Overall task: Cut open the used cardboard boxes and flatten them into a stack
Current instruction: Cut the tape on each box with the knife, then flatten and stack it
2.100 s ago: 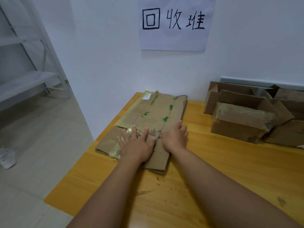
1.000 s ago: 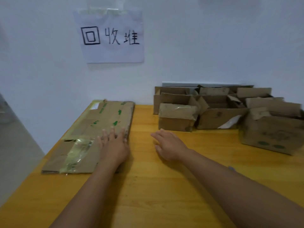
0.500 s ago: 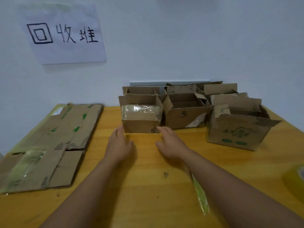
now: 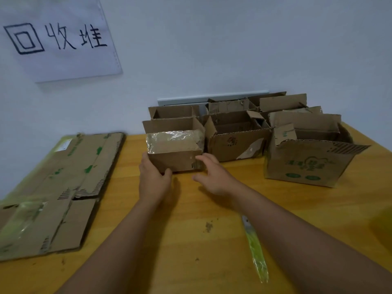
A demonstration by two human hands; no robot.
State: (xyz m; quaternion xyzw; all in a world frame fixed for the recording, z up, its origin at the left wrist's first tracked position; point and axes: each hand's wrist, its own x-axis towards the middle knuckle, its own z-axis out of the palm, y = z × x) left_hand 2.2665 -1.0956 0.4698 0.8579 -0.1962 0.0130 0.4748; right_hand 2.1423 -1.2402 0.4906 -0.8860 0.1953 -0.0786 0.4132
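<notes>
A small cardboard box (image 4: pixel 174 160) with clear tape over its top stands on the wooden table (image 4: pixel 186 236), in front of a row of open boxes. My left hand (image 4: pixel 153 179) holds its lower left corner, fingers along the side and thumb on the front face. My right hand (image 4: pixel 212 175) is beside the box's lower right corner with relaxed fingers, the fingertips at the corner. At the left lies the stack of flattened cardboard (image 4: pixel 63 177) with green print and tape.
Open boxes stand behind and to the right: a middle box (image 4: pixel 235 145), a larger green-printed box (image 4: pixel 305 164), and several more by the wall. A strip of tape (image 4: pixel 255 251) lies near my right forearm. A yellow blurred object (image 4: pixel 385 225) is at the right edge.
Both hands left the flattened stack and moved right across the table to the small taped box. My left hand has taken hold of its corner; my view turned right.
</notes>
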